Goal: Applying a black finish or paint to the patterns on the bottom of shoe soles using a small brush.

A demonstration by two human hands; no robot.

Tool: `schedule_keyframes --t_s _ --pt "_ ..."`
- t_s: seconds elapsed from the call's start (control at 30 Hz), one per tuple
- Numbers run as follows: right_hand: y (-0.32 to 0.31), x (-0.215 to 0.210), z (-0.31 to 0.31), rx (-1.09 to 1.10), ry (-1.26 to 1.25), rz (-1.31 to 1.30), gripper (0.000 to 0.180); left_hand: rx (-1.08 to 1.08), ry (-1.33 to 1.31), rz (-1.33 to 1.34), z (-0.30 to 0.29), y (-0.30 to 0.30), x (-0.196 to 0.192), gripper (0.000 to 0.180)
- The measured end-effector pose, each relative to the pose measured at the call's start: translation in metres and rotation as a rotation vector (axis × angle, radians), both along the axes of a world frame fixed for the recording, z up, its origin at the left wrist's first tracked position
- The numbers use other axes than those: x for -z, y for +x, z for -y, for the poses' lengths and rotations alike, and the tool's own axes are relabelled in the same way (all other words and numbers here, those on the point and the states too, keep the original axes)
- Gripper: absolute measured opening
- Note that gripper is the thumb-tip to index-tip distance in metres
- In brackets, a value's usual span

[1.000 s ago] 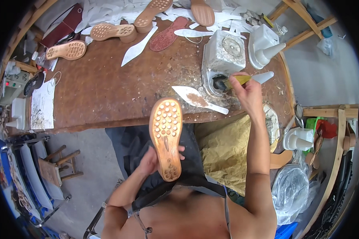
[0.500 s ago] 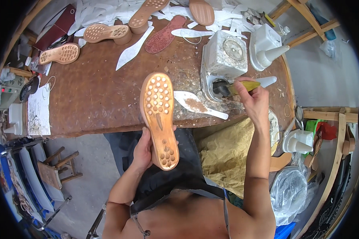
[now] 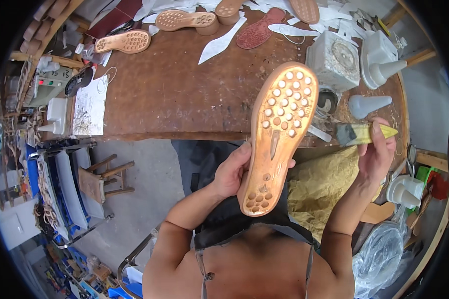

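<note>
A: What's changed vs half a sec ago?

B: Your left hand (image 3: pixel 233 172) has lifted the tan studded sole (image 3: pixel 277 137) higher and nearer the camera; it's gripped at the heel end, studs facing you, toe tipped twd the workbench (image 3: pixel 174 94). Your right hand (image 3: pixel 376 152) has pulled back from the glue tin (image 3: pixel 326 101) and is closed round a yellow-handled brush (image 3: pixel 366 132), bristles pointing at the sole, not touching.

A: Containers?

B: Tin's at the bench edge, just behind the sole's toe; contents look dark, can't tell more. The pale square block (image 3: pixel 334 60) sits right behind it.
</note>
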State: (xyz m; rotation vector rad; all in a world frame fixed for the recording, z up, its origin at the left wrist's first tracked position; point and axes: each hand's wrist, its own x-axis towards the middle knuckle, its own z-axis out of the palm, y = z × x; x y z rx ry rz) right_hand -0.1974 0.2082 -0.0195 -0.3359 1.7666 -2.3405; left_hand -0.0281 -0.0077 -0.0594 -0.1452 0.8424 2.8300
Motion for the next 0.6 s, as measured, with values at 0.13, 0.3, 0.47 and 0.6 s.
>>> schedule_keyframes --t_s 0.13,0.3,0.47,0.6 --pt "0.048 -0.026 0.032 -0.011 0.074 -0.118 0.018 0.049 0.027 -0.058 -0.009 0.000 -0.016 0.065" --pt "0.063 -0.046 0.049 -0.064 0.133 -0.210 0.016 0.105 -0.056 -0.130 -0.015 0.008 -0.028 0.068" --pt "0.051 -0.061 0.049 0.104 0.141 -0.363 0.019 0.116 -0.056 -0.173 -0.019 0.013 -0.037 0.070" --pt "0.055 -0.062 0.044 0.086 0.044 -0.455 0.018 0.119 -0.109 -0.209 -0.020 0.017 -0.043 0.070"
